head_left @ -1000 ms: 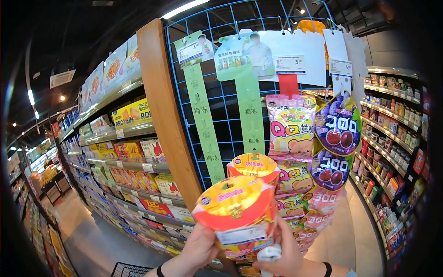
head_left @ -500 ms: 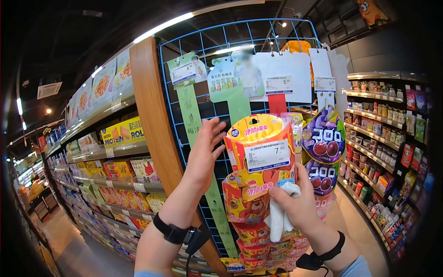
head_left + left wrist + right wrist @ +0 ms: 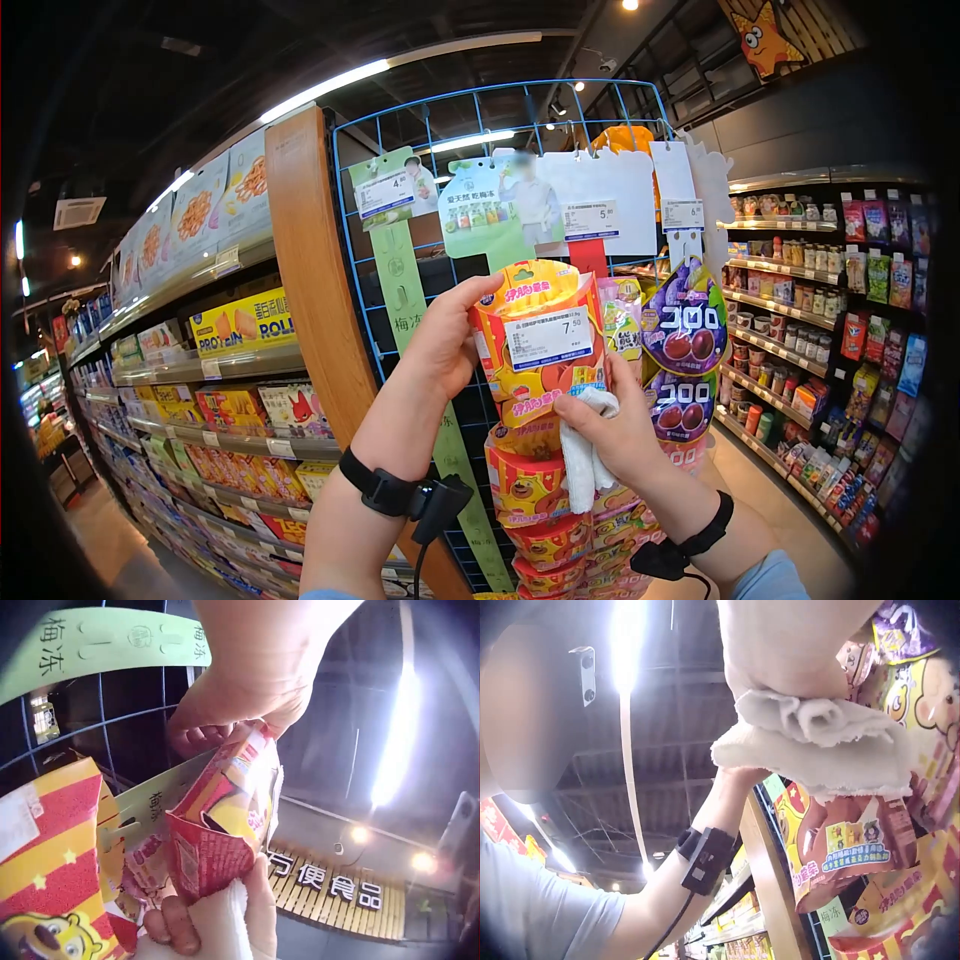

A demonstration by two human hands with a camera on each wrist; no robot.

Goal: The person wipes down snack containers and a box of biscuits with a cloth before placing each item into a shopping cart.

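Note:
Both hands hold up a red and yellow snack pack (image 3: 535, 385), shaped like a box of fries, with a white price label reading 7.50 on its front. The left hand (image 3: 447, 338) grips its upper left side, thumb at the top edge. At the lower right, the right hand (image 3: 628, 430) holds the pack together with a folded white cloth (image 3: 583, 462) that hangs below the thumb. From the left wrist view, the side of the snack pack (image 3: 210, 862) faces the camera, the white cloth (image 3: 225, 922) under it. More packs (image 3: 525, 485) of that kind hang in a strip beneath.
A blue wire rack (image 3: 440, 125) carries green hang strips (image 3: 405, 280), white cards and purple candy bags (image 3: 685, 325). Left of it stand a wooden post (image 3: 305, 220) and shelves of boxed snacks (image 3: 240, 320). Stocked shelves (image 3: 780, 290) line the right.
The left hand left the pack, showed spread fingers half a second ago, and now grips its upper left. The right hand kept hold with the cloth. The view tilted up.

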